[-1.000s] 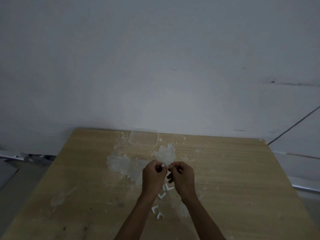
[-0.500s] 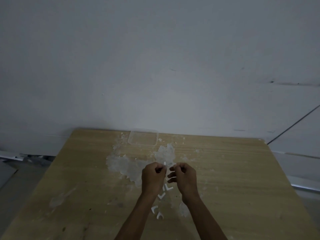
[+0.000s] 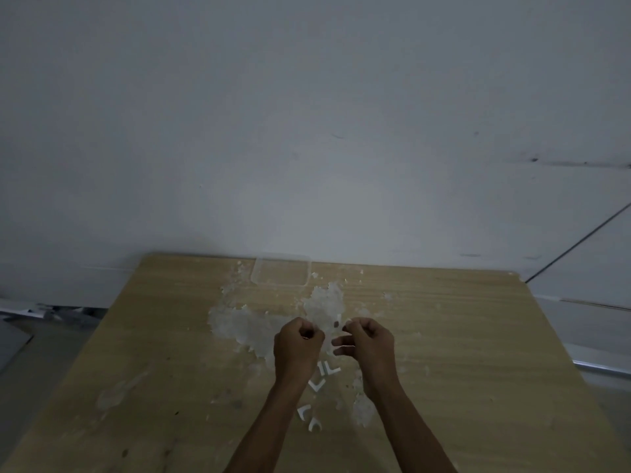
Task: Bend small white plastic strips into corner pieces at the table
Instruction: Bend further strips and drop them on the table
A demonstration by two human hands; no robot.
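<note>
Since the earlier frame both fists have drawn apart: left hand (image 3: 297, 346) curled closed, right hand (image 3: 370, 343) pinching a white strip (image 3: 348, 323) above bent corner pieces (image 3: 324, 370) on the tabletop (image 3: 461, 353).

Dim, grey, even light; soft faint shadows; wide-angle bending at edges; slight overall softness.

Matt wood-grain table (image 3: 444, 336), clear plastic container (image 3: 281, 273), white plastic corner pieces (image 3: 317, 385)

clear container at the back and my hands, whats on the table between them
In the head view, between the clear container and the left hand and right hand lies a pale heap of white plastic bits on the table.
</note>
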